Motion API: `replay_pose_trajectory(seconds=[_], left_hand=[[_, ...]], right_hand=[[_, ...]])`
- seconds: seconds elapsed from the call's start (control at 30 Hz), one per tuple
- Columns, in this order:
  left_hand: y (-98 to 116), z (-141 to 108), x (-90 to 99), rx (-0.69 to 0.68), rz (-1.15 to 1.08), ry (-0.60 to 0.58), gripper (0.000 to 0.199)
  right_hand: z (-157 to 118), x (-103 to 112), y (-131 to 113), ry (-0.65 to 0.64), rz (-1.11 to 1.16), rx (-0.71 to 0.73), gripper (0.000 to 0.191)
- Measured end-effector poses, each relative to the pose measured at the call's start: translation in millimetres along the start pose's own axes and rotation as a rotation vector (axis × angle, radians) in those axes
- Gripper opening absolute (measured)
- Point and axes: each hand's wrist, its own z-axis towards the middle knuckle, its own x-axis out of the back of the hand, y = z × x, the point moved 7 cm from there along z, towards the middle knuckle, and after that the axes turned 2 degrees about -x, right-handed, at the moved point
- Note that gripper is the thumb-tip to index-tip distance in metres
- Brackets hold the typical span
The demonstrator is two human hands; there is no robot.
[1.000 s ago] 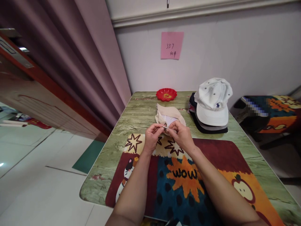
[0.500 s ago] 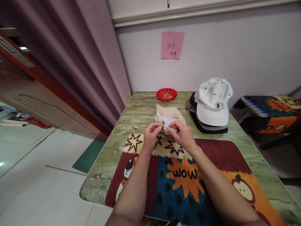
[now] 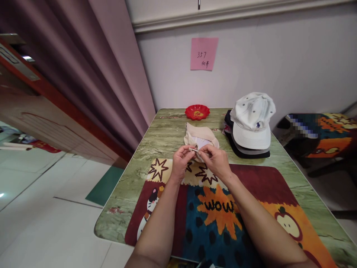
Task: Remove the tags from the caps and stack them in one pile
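A beige cap [image 3: 204, 132] lies on the table with its hollow side up and its brim toward the wall. A pale lining or insert shows inside it. At its near edge, my left hand [image 3: 180, 160] pinches one end of a thin whitish strap [image 3: 193, 150] between thumb and fingertips. My right hand [image 3: 216, 159] is closed on the same strap from the other side, fingertips almost meeting those of the left. The fingers partly hide the strap and the near rim of the cap.
To the right stands a stack of caps with a white cap [image 3: 252, 119] on top. A red scalloped dish [image 3: 197, 112] sits at the back by the wall. A colourful mat [image 3: 223, 223] covers the near table [image 3: 119, 197]. Left are a curtain [image 3: 111, 56] and a door [image 3: 55, 108].
My hands have shifted slightly and the strap between the fingertips has tilted, its left end now showing more. The beige cap has moved a little. The cap stack and dish are unchanged.
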Motion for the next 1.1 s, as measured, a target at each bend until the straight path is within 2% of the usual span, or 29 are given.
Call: replay_pose_trajectory(seconds=[0.13,0.27,0.5,0.77,1.1], left_hand=[[-4.7,-0.4,-2.3,0.026,-0.055,-0.016,0.029],[-3.8,0.2,-0.4,0.028,-0.048,0.0,0.023],[4.1,3.0,10.8,0.017,-0.086,0.087,0.023],[-3.1,1.5,4.7,0.061,-0.069,0.025,0.025],[-8.4,1.2,5.4,0.141,-0.16,0.028,0.024]], right_hand=[[-1.5,-3.7,3.4,0.027,0.055,-0.034,0.015],[-0.9,-2.2,4.6,0.022,0.046,-0.038,0.017],[6.2,1.4,2.1,-0.111,-0.089,0.145,0.014],[6.0,-0.8,3.7,-0.101,-0.078,0.144,0.015],[2.5,-7.0,-1.3,-0.117,-0.069,0.183,0.013]])
